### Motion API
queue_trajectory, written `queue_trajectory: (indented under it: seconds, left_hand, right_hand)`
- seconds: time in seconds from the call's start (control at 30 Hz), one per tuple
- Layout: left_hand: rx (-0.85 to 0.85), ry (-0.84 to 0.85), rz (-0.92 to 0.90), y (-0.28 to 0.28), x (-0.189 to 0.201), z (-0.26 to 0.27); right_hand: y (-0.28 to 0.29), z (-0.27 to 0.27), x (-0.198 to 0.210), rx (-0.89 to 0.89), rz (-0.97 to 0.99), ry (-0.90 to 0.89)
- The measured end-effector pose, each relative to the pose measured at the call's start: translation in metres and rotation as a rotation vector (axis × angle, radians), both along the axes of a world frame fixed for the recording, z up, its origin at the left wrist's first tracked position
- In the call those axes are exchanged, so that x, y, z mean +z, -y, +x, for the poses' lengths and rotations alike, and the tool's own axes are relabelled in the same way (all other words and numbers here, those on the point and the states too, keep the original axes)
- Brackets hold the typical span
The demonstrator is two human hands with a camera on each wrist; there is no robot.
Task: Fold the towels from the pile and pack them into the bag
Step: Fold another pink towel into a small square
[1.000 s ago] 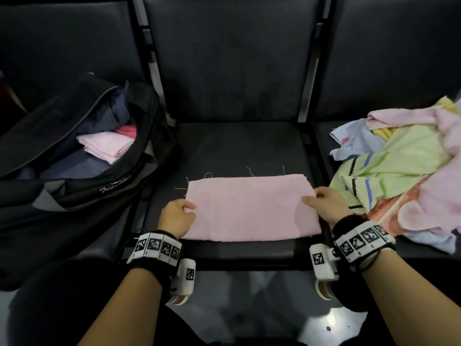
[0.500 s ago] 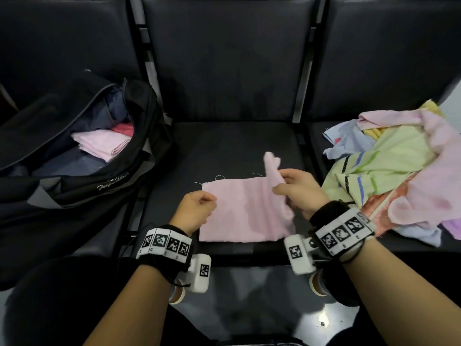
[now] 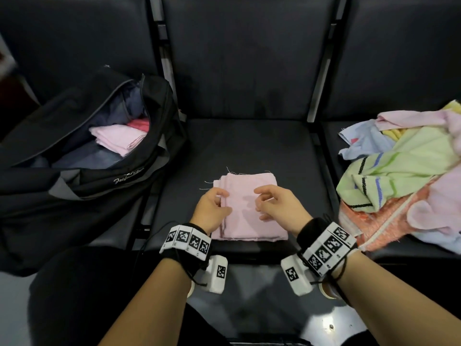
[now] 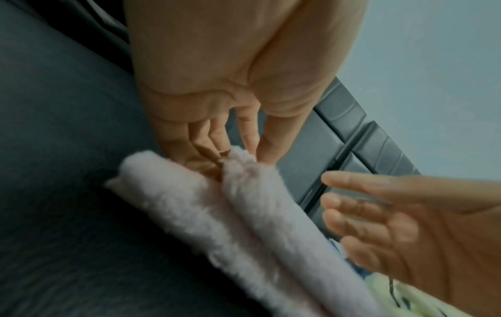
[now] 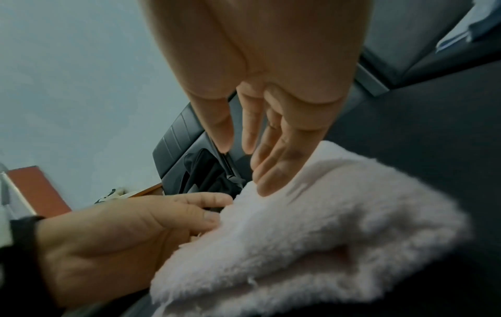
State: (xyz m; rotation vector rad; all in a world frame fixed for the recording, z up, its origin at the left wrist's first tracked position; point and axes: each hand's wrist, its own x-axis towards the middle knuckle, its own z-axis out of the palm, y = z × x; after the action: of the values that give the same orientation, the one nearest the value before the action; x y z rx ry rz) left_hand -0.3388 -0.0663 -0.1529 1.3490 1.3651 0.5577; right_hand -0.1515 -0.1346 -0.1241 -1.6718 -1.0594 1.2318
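A pink towel [image 3: 249, 226] lies folded into a small thick square on the middle seat [image 3: 249, 146]. My left hand [image 3: 219, 203] pinches the layered left edge of the towel [image 4: 244, 214], thumb on top and fingers under the upper layers. Over its middle, my right hand [image 3: 264, 203] hovers with its fingers loose, the fingertips [image 5: 265, 188] just touching the fabric [image 5: 325, 214] and holding nothing. The black bag [image 3: 129, 178] lies unzipped on the left seat with a folded pink towel [image 3: 117, 138] inside. On the right seat sits the pile of unfolded towels [image 3: 399, 183].
Dark seat backs rise behind all three seats, with metal frame bars [image 3: 316, 96] between them. A red cloth [image 3: 139, 124] and dark clothes also lie in the bag. The floor [image 3: 249, 308] shows between my forearms.
My right hand carried the towel's right half over onto the left half and let go. The towel went from a wide rectangle to a small square. My left hand stayed at the left edge.
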Motion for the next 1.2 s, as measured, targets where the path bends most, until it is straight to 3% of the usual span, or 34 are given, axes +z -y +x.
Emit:
queue_trajectory:
  seconds: [0.1,0.27,0.47,0.57,0.63,0.7,0.77,0.87,1.0,1.07,1.13,1.2]
  left_hand:
    - [0.031,-0.022,0.118,0.002,0.000,0.002]
    - [0.144,0.037,0.123,-0.006,-0.001,-0.004]
    - [0.146,-0.180,0.123,0.001,-0.017,-0.012]
    - [0.109,-0.352,0.271,0.001,-0.011,-0.012]
    - [0.037,-0.410,0.383,0.005,-0.002,-0.007]
    - [-0.100,-0.452,0.454,0.013,0.008,0.001]
    - [-0.282,-0.512,0.444,0.024,0.013,0.010]
    - [-0.511,-0.684,0.363,0.039,0.013,0.017]
    - [-0.535,-0.796,0.404,0.045,0.009,0.020]
    - [-0.525,-0.837,0.445,0.043,0.007,0.019]
    - [-0.505,-0.881,0.493,0.041,0.004,0.019]
    - [-0.470,-0.884,0.540,0.038,0.004,0.019]
  right_hand:
    - [0.007,0.007,0.001,0.016,0.062,0.046]
    - [0.010,0.006,-0.002,0.072,0.126,0.161]
    - [0.024,0.002,-0.014,0.329,0.061,0.435]
    - [0.030,0.002,-0.012,0.379,0.160,0.465]
    - [0.032,0.003,-0.012,0.434,0.228,0.575]
    - [0.034,0.002,-0.014,0.532,0.231,0.825]
    - [0.037,-0.001,-0.020,0.599,0.184,1.048]
    - [0.041,-0.006,-0.029,0.595,0.185,1.203]
    - [0.032,-0.005,-0.028,0.490,0.252,1.139]
    - [0.026,0.001,-0.023,0.462,0.169,0.946]
    - [0.024,0.010,-0.017,0.351,0.192,0.715]
    - [0.024,0.016,-0.015,0.277,0.226,0.602]
